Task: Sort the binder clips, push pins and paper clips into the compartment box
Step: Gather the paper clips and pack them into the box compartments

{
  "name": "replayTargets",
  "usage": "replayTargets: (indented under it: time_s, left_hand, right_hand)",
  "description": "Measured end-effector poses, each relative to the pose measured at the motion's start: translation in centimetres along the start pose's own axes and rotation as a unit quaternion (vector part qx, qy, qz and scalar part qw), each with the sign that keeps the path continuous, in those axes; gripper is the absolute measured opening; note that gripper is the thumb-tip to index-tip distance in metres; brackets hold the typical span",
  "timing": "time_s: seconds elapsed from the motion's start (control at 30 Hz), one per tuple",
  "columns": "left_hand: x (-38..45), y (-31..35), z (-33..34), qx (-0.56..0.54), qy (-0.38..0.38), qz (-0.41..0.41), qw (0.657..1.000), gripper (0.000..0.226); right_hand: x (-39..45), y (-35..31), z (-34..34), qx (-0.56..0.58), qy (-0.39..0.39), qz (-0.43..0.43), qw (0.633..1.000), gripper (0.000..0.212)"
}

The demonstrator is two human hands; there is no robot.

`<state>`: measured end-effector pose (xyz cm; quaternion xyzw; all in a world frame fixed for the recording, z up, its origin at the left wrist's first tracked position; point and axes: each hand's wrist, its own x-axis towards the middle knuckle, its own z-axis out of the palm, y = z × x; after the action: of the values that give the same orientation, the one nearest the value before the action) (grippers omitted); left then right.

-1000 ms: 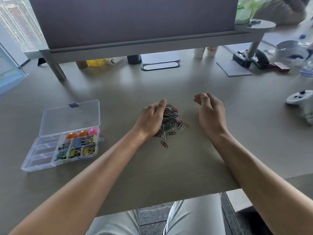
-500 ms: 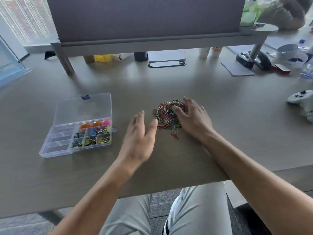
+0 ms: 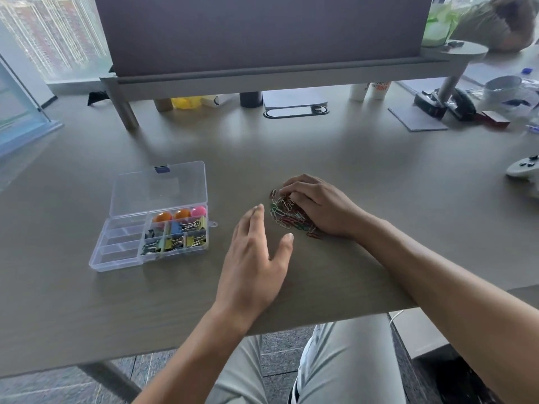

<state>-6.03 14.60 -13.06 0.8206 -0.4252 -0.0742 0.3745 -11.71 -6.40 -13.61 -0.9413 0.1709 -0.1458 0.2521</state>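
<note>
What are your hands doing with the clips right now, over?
Right hand curled over paper clip pile. Left hand open beside it. Compartment box open, left compartments unfilled. Path clear.

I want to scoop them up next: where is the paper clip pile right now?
In the head view, the paper clips lie on the desk right of centre, under the right hand, right of the box.

Grey desk (image 3: 350,158) – dark partition (image 3: 262,27) behind – bright window (image 3: 49,30) left, perhaps towers outside.
</note>
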Motion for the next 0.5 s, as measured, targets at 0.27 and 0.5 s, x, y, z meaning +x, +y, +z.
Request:
replayTargets:
  time_s: [0.27,0.5]
  left_hand:
    - [5.1,0.7,0.8,0.301,-0.011,0.082,0.950,0.099]
    - [9.4,1.8,3.2,0.357,-0.025,0.083,0.930,0.100]
  right_hand:
    - [-4.4,0.8,-1.3,0.045,0.249,0.064,0.965,0.031]
    - [-7.7,2.0,-2.2,0.143,0.306,0.195,0.921,0.029]
